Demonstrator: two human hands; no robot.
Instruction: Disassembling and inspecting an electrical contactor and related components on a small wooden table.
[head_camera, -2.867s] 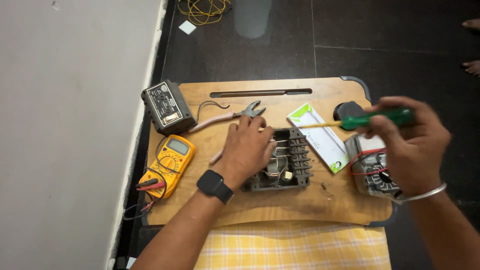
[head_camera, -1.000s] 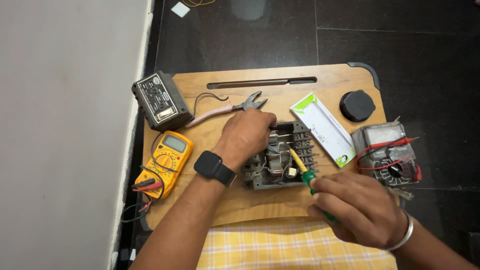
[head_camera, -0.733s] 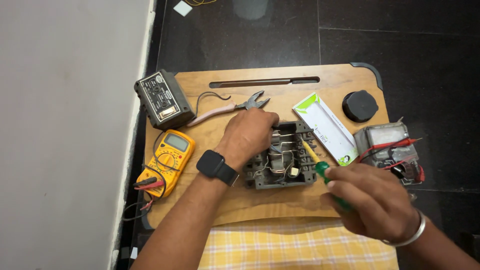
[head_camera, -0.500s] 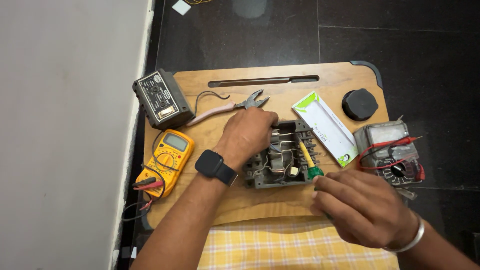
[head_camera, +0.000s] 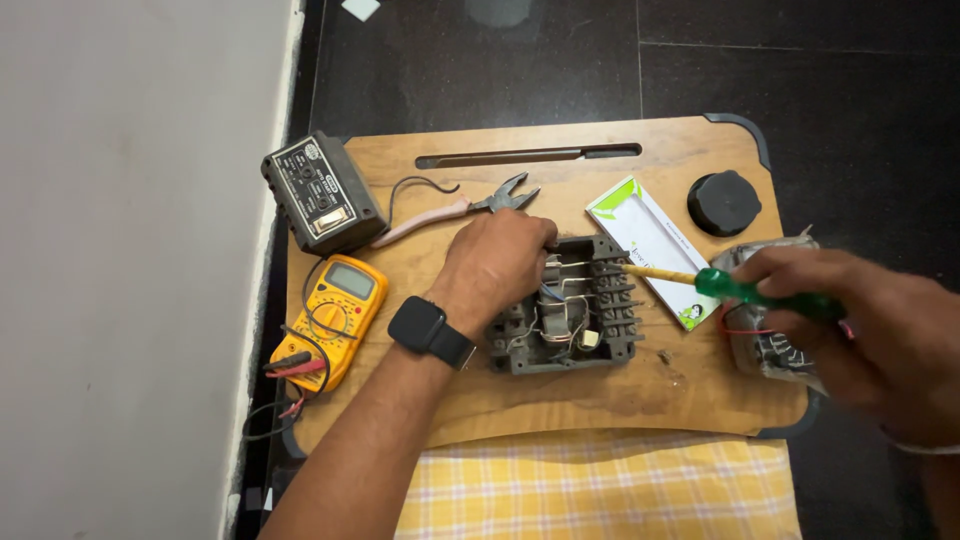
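- A dark grey open electrical unit (head_camera: 565, 308), with wires and terminal rows exposed, is seen lying near the middle of the wooden lap table (head_camera: 520, 390).
- The unit's upper-left corner is gripped by the left hand (head_camera: 497, 262), fingers curled over the edge; a black smartwatch (head_camera: 430, 331) is worn on that wrist.
- A green-handled screwdriver (head_camera: 715, 286) is held in the closed right hand (head_camera: 865, 335), to the right of the unit, and its tip is laid against the unit's upper-right terminals.
- A white and green flat packet (head_camera: 655, 245) is placed just right of the unit, under the screwdriver shaft.
- Pink-handled pliers (head_camera: 455, 208) are laid above and left of the unit.
- A black box (head_camera: 322, 193) with 1 switch is set further up and left of the unit.
- A yellow multimeter (head_camera: 330, 318) with leads is found well to the unit's left.
- A round black cap (head_camera: 724, 203) is seen up and right of the unit.
- A grey wound part (head_camera: 765, 345) with red wire is partly hidden behind the right hand.
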